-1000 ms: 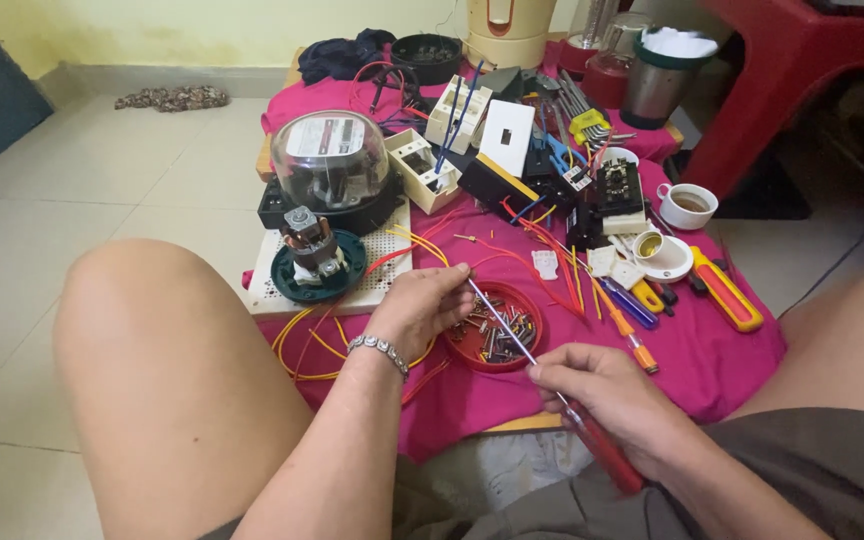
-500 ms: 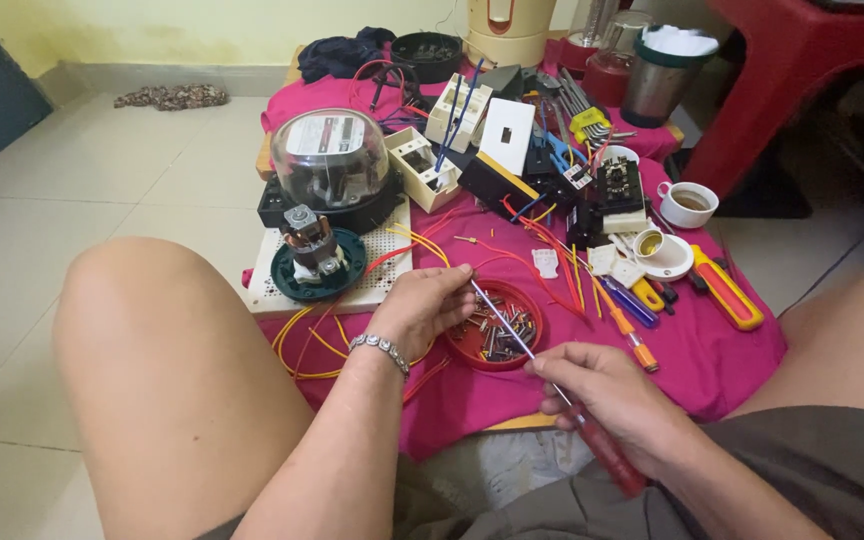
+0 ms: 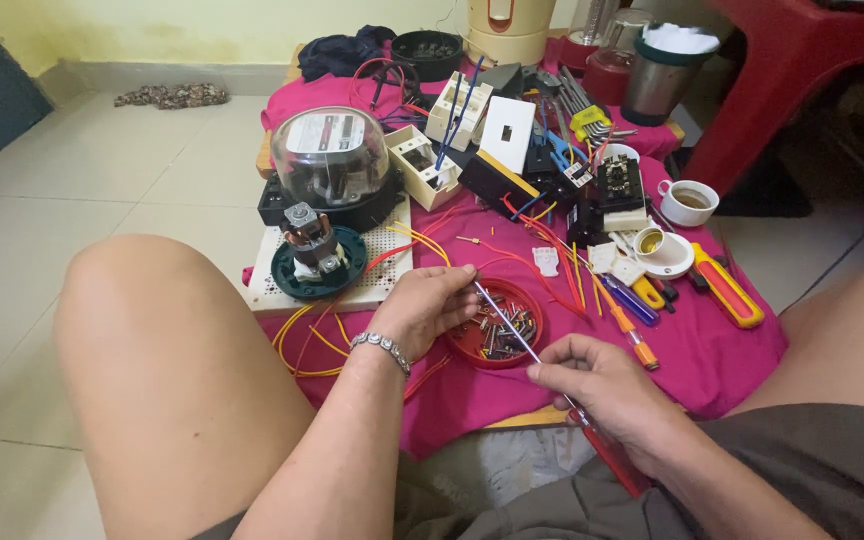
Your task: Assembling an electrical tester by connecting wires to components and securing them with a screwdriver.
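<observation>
The screwdriver [image 3: 552, 380] is gripped in the closed right hand [image 3: 602, 385], its tip steadied by the pinching left hand [image 3: 432, 305] over the red dish [image 3: 527, 300] near the cloth's [image 3: 712, 345] front edge; it is best kept low.

glass-domed meter [image 3: 332, 160] | white coffee cup [image 3: 690, 201] | yellow-handled screwdriver [image 3: 727, 287] | white switch plate [image 3: 507, 133] | red stool [image 3: 802, 70]

Shiny metal screwdriver shaft [image 3: 508, 322], glossy red plastic dish [image 3: 464, 345], matt pink cloth [image 3: 712, 350].
</observation>
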